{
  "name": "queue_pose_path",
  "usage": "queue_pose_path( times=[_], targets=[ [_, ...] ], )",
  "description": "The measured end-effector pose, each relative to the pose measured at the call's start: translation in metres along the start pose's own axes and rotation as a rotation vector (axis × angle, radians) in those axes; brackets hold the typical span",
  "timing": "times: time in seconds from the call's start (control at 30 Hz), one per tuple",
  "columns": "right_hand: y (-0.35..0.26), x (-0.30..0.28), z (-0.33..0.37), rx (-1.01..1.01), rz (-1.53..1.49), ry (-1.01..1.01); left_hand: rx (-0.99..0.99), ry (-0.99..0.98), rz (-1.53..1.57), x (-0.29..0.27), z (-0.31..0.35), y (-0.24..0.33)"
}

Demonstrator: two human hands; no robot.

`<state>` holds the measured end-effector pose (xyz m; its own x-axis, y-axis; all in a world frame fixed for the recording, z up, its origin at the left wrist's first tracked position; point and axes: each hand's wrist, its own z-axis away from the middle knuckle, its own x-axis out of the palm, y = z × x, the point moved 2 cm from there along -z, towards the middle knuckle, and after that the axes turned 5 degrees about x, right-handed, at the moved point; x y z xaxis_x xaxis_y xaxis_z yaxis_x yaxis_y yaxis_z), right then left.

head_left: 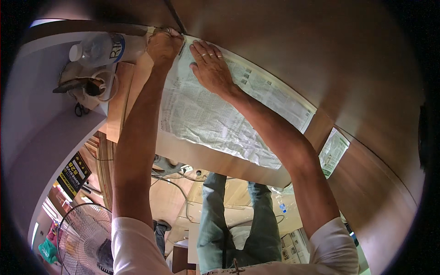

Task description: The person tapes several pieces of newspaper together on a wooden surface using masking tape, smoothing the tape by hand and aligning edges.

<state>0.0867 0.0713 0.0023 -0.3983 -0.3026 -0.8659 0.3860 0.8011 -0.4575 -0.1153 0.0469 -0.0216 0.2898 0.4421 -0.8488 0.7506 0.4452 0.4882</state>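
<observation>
A sheet of newspaper (215, 123) lies spread over a brown wooden panel, its lower edge creased and wavy. A pale strip (275, 83) runs along its far edge. My right hand (211, 68) rests flat on the paper near its far left corner, fingers stretched out. Just left of it, my left hand (164, 48) is closed at that corner, thumb and fingers pressed together against the edge. Whatever its fingers may pinch is hidden.
A clear plastic bottle (97, 48), a roll of tape (108, 85) and scissors (81, 109) sit on the ledge at left. A smaller newspaper piece (333, 152) lies at right. Below are a fan (82, 238), a black-and-yellow package (73, 176) and cables (187, 201) on the floor.
</observation>
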Motion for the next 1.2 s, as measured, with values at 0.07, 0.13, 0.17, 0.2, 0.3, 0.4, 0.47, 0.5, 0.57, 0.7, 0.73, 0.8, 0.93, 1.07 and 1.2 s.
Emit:
queue_pose_path(
  times=[0.07, 0.13, 0.17, 0.2, 0.3, 0.4, 0.47, 0.5, 0.57, 0.7, 0.73, 0.8, 0.93, 1.07, 1.2],
  targets=[
    [-0.003, 0.004, -0.006, 0.037, -0.009, 0.012, 0.005, 0.017, -0.02, 0.0, -0.001, -0.004],
    [-0.004, 0.004, -0.007, 0.043, 0.026, -0.003, 0.015, 0.022, 0.05, -0.003, 0.002, -0.005],
    [0.0, 0.004, -0.004, 0.056, 0.068, -0.017, 0.018, 0.022, 0.083, -0.004, 0.003, 0.003],
    [0.003, 0.004, -0.002, 0.059, 0.075, -0.023, -0.093, -0.11, 0.125, -0.003, 0.001, 0.008],
    [0.007, 0.004, -0.005, 0.077, 0.035, -0.033, -0.205, -0.257, 0.189, -0.012, -0.005, 0.012],
    [-0.001, 0.007, -0.011, 0.092, 0.023, -0.04, -0.168, -0.232, 0.175, -0.014, -0.009, -0.011],
    [0.005, 0.007, -0.005, 0.023, 0.057, 0.021, -0.117, -0.205, 0.161, -0.01, -0.006, 0.002],
    [0.009, 0.009, -0.002, 0.026, 0.062, 0.015, -0.117, -0.179, 0.164, -0.007, 0.0, 0.01],
    [0.005, 0.011, -0.008, -0.009, 0.059, 0.039, -0.116, -0.143, 0.15, -0.011, -0.001, 0.007],
    [-0.001, 0.015, -0.013, -0.015, 0.056, 0.033, -0.083, -0.061, 0.075, -0.026, -0.001, 0.004],
    [0.001, 0.016, -0.012, -0.012, 0.055, 0.019, -0.159, -0.033, 0.152, -0.031, 0.004, 0.01],
    [0.006, 0.018, -0.012, -0.01, 0.057, 0.007, -0.152, -0.019, 0.21, -0.039, 0.026, 0.026],
    [0.001, 0.02, -0.019, 0.006, 0.058, -0.014, 0.023, 0.057, 0.25, -0.062, 0.097, 0.033],
    [-0.008, 0.021, -0.021, 0.04, 0.066, 0.017, -0.19, 0.088, 0.145, -0.086, 0.187, 0.037],
    [-0.01, 0.025, -0.026, 0.074, 0.074, 0.011, -0.425, 0.112, -0.126, -0.105, 0.236, 0.05]
  ],
)
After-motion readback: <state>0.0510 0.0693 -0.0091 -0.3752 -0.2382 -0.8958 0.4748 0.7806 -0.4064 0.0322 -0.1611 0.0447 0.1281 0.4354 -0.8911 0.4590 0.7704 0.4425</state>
